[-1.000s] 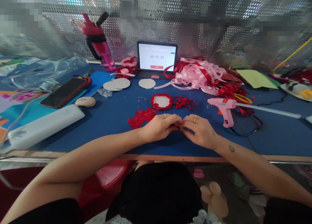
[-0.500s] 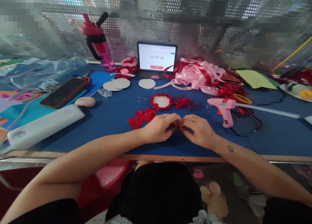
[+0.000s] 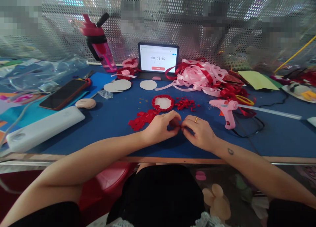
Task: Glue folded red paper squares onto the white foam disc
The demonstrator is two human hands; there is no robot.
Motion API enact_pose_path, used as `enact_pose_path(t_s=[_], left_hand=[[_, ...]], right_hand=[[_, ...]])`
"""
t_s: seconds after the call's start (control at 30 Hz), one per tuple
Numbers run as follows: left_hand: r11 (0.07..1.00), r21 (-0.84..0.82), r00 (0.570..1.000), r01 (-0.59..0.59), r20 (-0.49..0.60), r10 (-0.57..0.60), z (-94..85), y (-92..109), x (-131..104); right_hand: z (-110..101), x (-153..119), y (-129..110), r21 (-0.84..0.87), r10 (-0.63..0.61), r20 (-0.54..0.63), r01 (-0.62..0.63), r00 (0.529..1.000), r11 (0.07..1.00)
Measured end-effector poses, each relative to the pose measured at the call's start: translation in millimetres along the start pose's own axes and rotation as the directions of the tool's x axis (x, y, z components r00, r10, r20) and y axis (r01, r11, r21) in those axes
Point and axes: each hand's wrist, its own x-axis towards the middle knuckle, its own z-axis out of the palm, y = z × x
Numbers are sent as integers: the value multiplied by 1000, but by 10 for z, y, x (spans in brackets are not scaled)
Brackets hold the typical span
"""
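My left hand point(image 3: 165, 127) and my right hand point(image 3: 198, 130) meet fingertip to fingertip above the blue tabletop. Both are closed in a pinch on a small piece of red ribbon point(image 3: 181, 126), mostly covered by the fingers. Just beyond them lies a white disc point(image 3: 162, 103) rimmed with red folded ribbon. To its right is a pile of small folded red pieces point(image 3: 185, 104). Flat red ribbon squares point(image 3: 142, 119) are spread beside my left hand. A pink glue gun point(image 3: 226, 111) with a long glue stick rests on its side, right of my right hand.
Pink and red ribbons point(image 3: 202, 76) heap at the back right, beside a tablet point(image 3: 158, 58) showing a timer. White discs point(image 3: 148, 85) lie in front of it. A pink bottle point(image 3: 100, 47), a phone point(image 3: 64, 94) and a long white device point(image 3: 46, 126) occupy the left.
The left fingers have lifted and spread into a wider arch, while the thumb stays near the right fingertips. A bit of red ribbon now shows between the hands.
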Motion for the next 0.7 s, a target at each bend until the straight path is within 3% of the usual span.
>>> enact_pose_path(t_s=[0.1,0.27,0.5,0.7], left_hand=[[999,-12,999,34,12,-33,-21,-8,12],[998,56,999,-26,31,24,-14,-28,0],[969,180,984,-170,-19,176,19,-44,-25],[895,310,946,-319,57,318,48,-2,-58]], right_hand=[[-31,12,2,19,6,13,-6,1000,1000],[-33,10,22,20,9,28,-10,1000,1000],[-47,1,-9,-56,22,44,-20,999,998],[-18,-4,-41,-52,-16,71,20,997,998]])
